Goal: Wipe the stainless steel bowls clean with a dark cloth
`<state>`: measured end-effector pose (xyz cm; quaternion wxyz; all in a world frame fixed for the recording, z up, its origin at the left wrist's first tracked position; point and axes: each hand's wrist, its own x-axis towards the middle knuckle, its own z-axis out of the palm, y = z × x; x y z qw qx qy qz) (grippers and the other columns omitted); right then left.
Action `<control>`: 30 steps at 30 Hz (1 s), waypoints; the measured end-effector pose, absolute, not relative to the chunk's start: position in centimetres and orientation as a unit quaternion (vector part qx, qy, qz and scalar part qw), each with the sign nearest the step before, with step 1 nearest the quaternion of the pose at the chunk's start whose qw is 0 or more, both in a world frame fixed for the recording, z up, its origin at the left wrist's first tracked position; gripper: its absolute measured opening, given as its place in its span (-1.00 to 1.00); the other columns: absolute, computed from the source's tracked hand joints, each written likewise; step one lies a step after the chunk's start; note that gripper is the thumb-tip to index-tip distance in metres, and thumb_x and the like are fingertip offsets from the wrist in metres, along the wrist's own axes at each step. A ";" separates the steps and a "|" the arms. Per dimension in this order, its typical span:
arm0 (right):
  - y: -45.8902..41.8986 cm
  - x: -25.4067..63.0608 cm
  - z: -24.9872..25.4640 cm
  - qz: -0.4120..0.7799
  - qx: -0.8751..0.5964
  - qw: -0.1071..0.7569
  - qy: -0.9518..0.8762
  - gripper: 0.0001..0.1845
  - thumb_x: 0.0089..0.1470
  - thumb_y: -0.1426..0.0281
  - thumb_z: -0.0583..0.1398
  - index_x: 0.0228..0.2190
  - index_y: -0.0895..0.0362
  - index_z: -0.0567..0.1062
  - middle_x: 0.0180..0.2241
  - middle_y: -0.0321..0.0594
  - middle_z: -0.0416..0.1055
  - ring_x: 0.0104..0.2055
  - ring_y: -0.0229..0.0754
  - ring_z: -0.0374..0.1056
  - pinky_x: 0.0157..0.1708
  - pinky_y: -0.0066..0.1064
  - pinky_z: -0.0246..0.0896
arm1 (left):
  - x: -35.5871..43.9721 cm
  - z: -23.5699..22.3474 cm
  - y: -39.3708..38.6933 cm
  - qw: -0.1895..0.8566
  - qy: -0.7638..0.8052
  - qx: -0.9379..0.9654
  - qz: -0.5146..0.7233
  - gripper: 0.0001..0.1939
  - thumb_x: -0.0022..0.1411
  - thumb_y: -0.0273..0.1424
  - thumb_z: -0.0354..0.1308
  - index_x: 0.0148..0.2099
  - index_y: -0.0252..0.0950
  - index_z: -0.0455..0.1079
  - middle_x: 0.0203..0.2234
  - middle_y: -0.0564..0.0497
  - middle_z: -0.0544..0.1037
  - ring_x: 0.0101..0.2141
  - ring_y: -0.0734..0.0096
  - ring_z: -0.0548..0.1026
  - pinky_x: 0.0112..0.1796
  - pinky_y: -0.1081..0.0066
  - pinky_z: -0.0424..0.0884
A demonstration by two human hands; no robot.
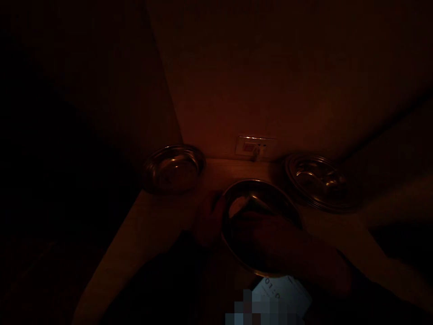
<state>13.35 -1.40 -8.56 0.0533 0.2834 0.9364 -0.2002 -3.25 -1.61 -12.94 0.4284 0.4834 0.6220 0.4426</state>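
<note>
A round metal bowl (284,203) stands on the wooden table, tipped slightly towards me. My left hand (209,220) grips it at the left side, thumb near the rim. Down inside the bowl is my right hand (255,228), reaching in over the right edge. Its fingers are too dark to make out, so what it holds, if anything, is hidden. A pale patch (238,205) shows on the bowl's inner wall just beyond those fingers; whether it is a reflection or a thing, I cannot tell.
A second metal bowl (176,169) stands at the back left. Stacked metal dishes (321,183) sit at the back right. A wall socket (255,146) with a plug is behind. A lit phone screen (282,295) lies in front. The table's left edge (111,253) slopes towards me.
</note>
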 end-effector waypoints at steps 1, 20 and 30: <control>-1.4 13.2 -8.7 -0.197 0.280 0.053 0.938 -0.64 0.08 0.53 0.11 -0.09 0.06 0.50 -0.01 -0.19 0.43 0.11 -0.15 0.24 0.03 -0.34 0.22 | -3.3 -13.0 -1.6 0.428 0.621 0.484 0.444 -0.72 0.24 -0.30 -0.05 -0.16 -0.32 0.41 -0.27 -0.04 0.57 -0.24 0.33 0.49 -0.21 0.38 0.36; 1.0 14.5 -9.6 -0.121 0.366 0.028 0.922 -0.60 0.16 0.45 0.04 0.04 0.12 0.39 0.14 -0.09 0.29 0.12 -0.04 0.26 0.00 -0.20 0.28 | -3.6 -12.9 -1.3 0.454 0.621 0.466 0.438 -0.72 0.18 -0.32 -0.01 -0.15 -0.34 0.43 -0.25 -0.05 0.58 -0.22 0.29 0.50 -0.19 0.36 0.37; 1.1 14.4 -9.6 -0.130 0.361 0.022 0.923 -0.58 0.16 0.49 0.03 0.05 0.10 0.38 0.16 -0.12 0.26 0.14 -0.04 0.23 0.03 -0.17 0.26 | -3.5 -13.0 -1.5 0.452 0.586 0.525 0.420 -0.64 0.27 -0.28 -0.08 -0.04 -0.31 0.43 -0.14 -0.03 0.56 -0.14 0.31 0.49 -0.11 0.37 0.36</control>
